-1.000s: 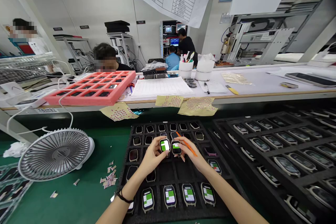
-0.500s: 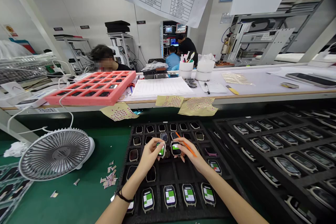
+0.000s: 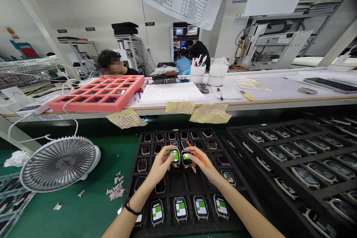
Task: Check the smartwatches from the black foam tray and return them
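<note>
My left hand [image 3: 163, 161] is closed around a smartwatch body [image 3: 174, 155] with a lit green-and-white screen, the thumb lying at its face. Close beside it, my right hand [image 3: 199, 160] grips a second smartwatch body [image 3: 186, 158], also lit green and white. An orange stick-like tool [image 3: 198, 154], perhaps a pen, lies slantwise across the right hand's fingers. Both hands are above a black foam tray [image 3: 178, 184] with rows of watch bodies. In its front row, several watches [image 3: 181, 208] show green-and-white screens; most farther back are dark.
A white fan [image 3: 60, 163] stands at left, near small paper-like scraps [image 3: 116, 191] on the green mat. More trays of watches [image 3: 304, 148] lie at right. The shelf ahead bears a pink foam tray [image 3: 97, 106], papers [image 3: 173, 92] and a pen cup [image 3: 198, 73]. People are beyond it.
The watch in my left hand has turned to face me more and moved slightly right and up, nearer the other one. My right hand stays almost still.
</note>
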`<control>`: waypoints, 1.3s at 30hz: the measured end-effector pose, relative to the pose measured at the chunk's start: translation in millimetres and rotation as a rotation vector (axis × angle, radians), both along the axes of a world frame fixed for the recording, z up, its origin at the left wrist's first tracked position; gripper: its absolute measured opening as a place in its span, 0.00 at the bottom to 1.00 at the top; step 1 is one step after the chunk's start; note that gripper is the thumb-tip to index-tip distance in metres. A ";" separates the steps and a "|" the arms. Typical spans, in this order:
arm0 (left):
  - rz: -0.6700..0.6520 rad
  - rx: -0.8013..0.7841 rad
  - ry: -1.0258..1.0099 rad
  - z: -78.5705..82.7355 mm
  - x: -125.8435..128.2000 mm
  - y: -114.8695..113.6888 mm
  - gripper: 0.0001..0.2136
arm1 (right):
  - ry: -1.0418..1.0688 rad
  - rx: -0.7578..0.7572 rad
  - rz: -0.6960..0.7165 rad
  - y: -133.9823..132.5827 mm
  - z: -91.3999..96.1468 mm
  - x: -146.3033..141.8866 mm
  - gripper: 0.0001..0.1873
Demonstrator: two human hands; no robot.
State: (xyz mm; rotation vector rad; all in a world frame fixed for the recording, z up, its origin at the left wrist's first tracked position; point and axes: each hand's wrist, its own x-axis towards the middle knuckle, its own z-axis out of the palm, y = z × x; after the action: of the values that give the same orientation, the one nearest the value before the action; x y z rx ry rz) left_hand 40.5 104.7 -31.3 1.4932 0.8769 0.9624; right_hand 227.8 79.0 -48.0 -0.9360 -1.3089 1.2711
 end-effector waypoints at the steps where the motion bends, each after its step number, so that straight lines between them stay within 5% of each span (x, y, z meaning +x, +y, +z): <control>1: 0.001 -0.005 -0.007 -0.5 0.0 0.6 0.19 | 0.001 0.001 0.001 0.0 0.0 0.1 0.15; 16: 0.107 -0.039 -0.027 4.6 -1.9 -1.5 0.17 | -0.027 0.008 -0.006 -0.1 -1.6 -0.7 0.14; 39: 0.045 -0.034 -0.062 1.5 -1.9 -0.1 0.17 | -0.010 0.001 0.012 0.6 -3.7 -1.3 0.15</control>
State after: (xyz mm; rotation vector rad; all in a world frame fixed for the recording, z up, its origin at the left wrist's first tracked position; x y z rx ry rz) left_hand 38.6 104.5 -29.7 1.4129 0.8808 1.0167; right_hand 226.6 79.6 -51.7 -0.9367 -1.3249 1.2765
